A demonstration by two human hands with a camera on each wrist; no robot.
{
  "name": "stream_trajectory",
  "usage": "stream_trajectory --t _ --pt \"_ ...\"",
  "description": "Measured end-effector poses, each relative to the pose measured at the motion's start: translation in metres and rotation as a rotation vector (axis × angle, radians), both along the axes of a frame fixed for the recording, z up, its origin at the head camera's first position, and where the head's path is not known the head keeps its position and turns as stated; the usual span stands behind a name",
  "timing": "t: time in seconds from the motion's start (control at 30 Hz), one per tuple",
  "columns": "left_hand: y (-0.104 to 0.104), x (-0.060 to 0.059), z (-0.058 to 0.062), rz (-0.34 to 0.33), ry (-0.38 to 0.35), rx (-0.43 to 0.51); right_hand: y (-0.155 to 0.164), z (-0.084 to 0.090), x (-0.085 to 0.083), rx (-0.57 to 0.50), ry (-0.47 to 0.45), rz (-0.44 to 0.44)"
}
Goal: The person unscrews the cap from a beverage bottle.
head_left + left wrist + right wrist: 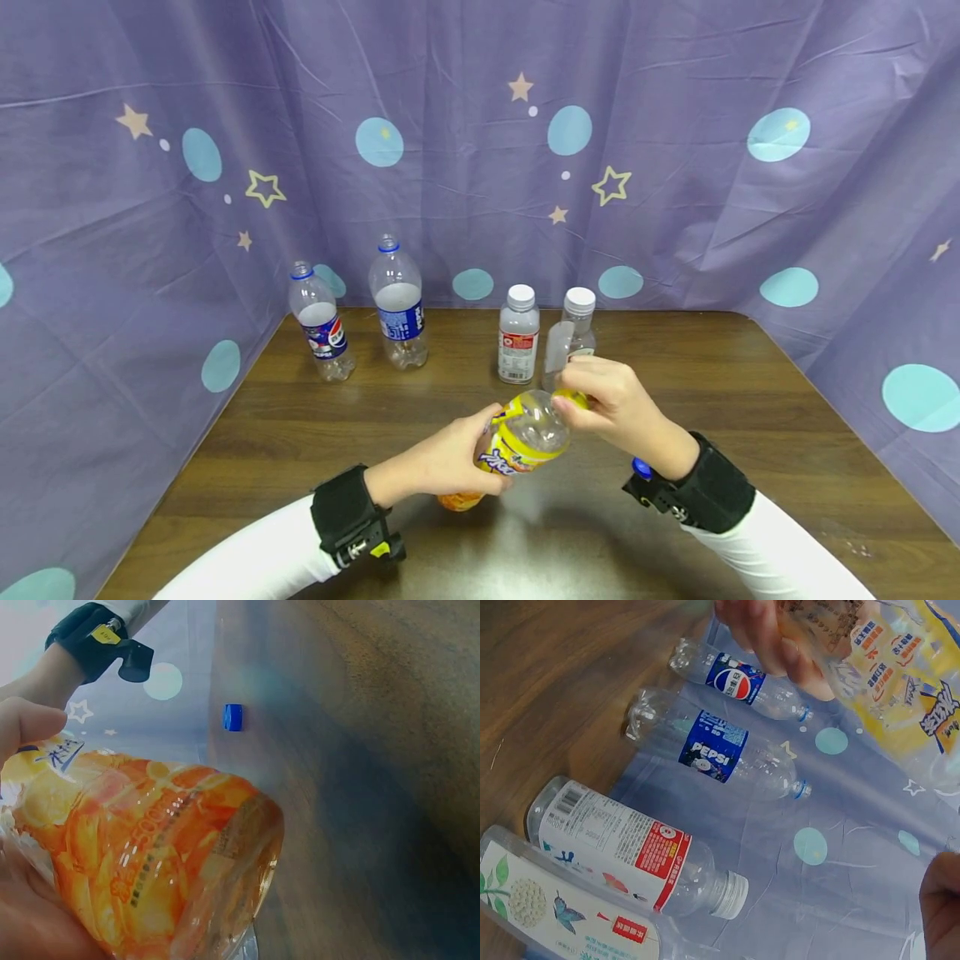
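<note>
My left hand [453,454] grips a clear plastic drink bottle [525,442] with a yellow and orange label round its body. The bottle is tilted, its neck toward the upper right and its orange-printed base [157,855] toward the lower left, above the table. At the neck, my right hand [611,404] pinches the yellow cap [576,397] between thumb and fingers. In the right wrist view, the label [900,682] shows at the upper right, with the left fingers [769,645] around it.
Two uncapped Pepsi bottles [322,333] [401,312] stand at the back left of the wooden table [300,433]. Farther right stand a white-capped bottle with a red label [517,337] and another white-capped bottle [579,321], partly behind my right hand. A blue cap [233,718] lies on the table.
</note>
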State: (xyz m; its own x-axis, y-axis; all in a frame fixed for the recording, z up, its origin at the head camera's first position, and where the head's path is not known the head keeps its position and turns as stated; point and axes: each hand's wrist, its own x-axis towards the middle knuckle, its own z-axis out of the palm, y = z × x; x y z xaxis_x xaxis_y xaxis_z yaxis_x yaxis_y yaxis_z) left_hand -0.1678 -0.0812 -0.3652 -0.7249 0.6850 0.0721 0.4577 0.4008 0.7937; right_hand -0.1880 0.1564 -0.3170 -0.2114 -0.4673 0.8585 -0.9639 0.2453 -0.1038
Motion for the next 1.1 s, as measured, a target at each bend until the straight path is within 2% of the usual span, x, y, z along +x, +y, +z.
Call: stream_trajectory --t 0.07,0.13,0.23,0.3,0.4,0.5,0.77,1.1 --pt "0.0 0.0 0.0 0.018 0.008 -0.005 -0.001 0.001 0.004 0.012 -0.025 -0.11" --pt "0.0 0.0 0.0 0.048 0.017 -0.01 -0.002 0.004 0.009 0.043 -0.073 -0.284" --pt "0.001 0.0 0.0 0.114 0.052 -0.022 -0.006 0.01 0.017 0.13 -0.209 -0.561" --pt "0.002 0.0 0.0 0.16 0.077 -0.039 -0.01 0.014 0.021 0.204 -0.312 -0.71" --pt "0.003 0.001 -0.001 0.206 0.108 -0.063 -0.013 0.018 0.024 0.279 -0.417 -0.818" --pt "0.004 0.002 -0.001 0.219 0.119 -0.071 -0.013 0.017 0.023 0.287 -0.428 -0.813" --pt "0.004 0.002 0.0 0.203 0.134 -0.039 -0.007 0.009 0.016 0.166 -0.302 -0.547" --pt "0.002 0.002 0.002 0.178 0.124 -0.042 -0.002 0.004 0.01 0.087 -0.152 -0.34"
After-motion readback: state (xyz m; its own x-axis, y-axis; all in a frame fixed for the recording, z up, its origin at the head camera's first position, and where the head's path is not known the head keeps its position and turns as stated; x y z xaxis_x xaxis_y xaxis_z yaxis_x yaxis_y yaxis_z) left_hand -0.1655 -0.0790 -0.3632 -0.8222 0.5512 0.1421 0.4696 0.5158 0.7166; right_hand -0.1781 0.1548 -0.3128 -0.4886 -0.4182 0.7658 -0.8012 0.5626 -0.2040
